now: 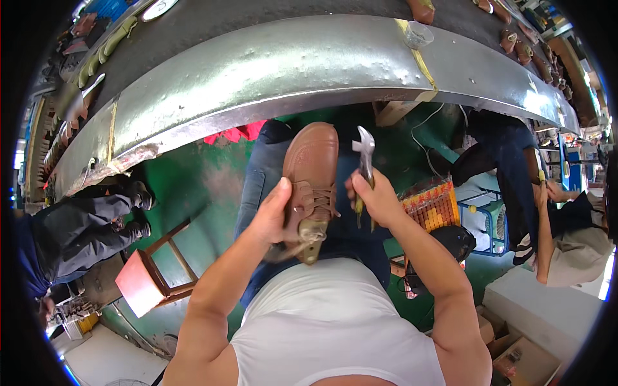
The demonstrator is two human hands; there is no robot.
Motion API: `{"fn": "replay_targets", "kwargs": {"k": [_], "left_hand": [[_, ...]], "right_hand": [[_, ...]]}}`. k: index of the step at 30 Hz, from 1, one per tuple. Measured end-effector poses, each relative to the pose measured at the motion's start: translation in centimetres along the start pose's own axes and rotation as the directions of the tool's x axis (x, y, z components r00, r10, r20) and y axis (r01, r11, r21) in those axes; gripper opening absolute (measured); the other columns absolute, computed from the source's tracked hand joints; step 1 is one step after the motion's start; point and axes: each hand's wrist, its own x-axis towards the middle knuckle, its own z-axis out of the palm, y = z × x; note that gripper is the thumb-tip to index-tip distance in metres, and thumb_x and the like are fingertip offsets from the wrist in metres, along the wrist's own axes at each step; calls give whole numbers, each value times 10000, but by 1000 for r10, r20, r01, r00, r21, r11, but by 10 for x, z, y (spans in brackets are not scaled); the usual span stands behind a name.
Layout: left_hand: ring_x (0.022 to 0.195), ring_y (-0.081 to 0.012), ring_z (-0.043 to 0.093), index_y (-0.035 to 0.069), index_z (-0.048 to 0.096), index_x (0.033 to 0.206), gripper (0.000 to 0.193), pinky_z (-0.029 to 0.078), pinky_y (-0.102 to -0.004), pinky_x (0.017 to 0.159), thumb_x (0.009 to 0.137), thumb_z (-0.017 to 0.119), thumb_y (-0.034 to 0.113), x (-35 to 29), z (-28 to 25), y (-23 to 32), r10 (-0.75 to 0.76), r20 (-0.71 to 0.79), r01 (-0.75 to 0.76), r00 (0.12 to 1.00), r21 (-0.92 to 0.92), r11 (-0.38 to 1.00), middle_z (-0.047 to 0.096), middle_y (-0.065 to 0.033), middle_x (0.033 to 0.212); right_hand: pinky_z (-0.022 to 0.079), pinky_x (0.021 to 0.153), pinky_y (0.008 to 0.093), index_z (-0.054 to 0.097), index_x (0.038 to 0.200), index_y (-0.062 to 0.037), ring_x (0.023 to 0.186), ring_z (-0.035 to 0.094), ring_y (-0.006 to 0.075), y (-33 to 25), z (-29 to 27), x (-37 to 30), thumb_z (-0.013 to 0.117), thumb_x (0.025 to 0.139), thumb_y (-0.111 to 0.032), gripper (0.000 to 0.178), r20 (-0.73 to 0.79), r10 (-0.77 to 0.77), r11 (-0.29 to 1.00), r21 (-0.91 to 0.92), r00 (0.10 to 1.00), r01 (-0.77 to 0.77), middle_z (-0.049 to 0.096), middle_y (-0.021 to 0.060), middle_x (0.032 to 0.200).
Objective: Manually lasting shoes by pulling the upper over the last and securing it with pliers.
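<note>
A brown leather lace-up shoe [311, 151] lies over my lap, toe pointing away from me. My left hand [273, 211] grips its left side, with the thumb along the upper near the laces. At the shoe's near end, an olive-grey form [313, 229] shows in the opening, and part of that end is blurred. Just right of the shoe, my right hand [376, 198] is closed round lasting pliers [365, 149]. Their curved metal jaw and side knob stick up above my fist, and two handle ends show below it. The pliers are apart from the shoe.
Ahead runs a metal-edged bench [270, 64] with a clear plastic cup [418, 36] and several brown shoes [524, 51]. A stool [143, 283] stands left. At right are a beaded seat mat [431, 204] and a seated co-worker [573, 238]. Another person's legs [84, 225] show left.
</note>
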Motion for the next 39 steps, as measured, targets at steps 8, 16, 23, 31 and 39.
{"fn": "replay_targets", "kwargs": {"k": [8,16,23,31,39], "left_hand": [[1084,-364,628,-1,367,1431,954,532,-504,925,866,430,765,7,2,-20,124,-44,-111,991,226,968,562,-203,1277],[1022,-405,641,9,346,1463,996,571,-515,787,857,363,799,28,41,59,155,27,-156,988,65,986,550,-234,1294],[1303,-272,489,-58,209,1496,911,388,-353,1073,843,739,293,38,42,162,583,79,-87,809,996,-14,473,-208,1420],[1228,-210,514,-54,357,1427,668,398,-340,1045,871,696,95,116,74,194,737,75,-317,672,928,194,541,-144,1327],[1054,-169,597,-18,464,1373,580,497,-309,881,891,703,199,326,103,284,620,103,-367,778,876,315,620,-107,1198]], "right_hand": [[497,878,334,557,1148,33,996,597,160,-38,29,27,790,819,-370,571,109,-205,977,-35,973,210,636,92,1062],[521,831,354,552,1140,4,897,672,208,-91,-17,37,671,921,-348,431,189,-253,890,-340,949,304,687,120,970],[501,760,471,537,1126,28,896,635,447,-158,-116,68,649,912,-244,364,-172,-612,528,-815,772,238,646,265,935],[510,783,494,509,1123,-12,930,629,418,-164,-279,162,632,919,-262,345,-329,-740,249,-944,587,-215,647,233,982],[510,799,478,510,1051,-15,992,619,386,-260,-282,238,692,875,-264,355,-233,-776,208,-972,586,-111,648,204,995]]}}
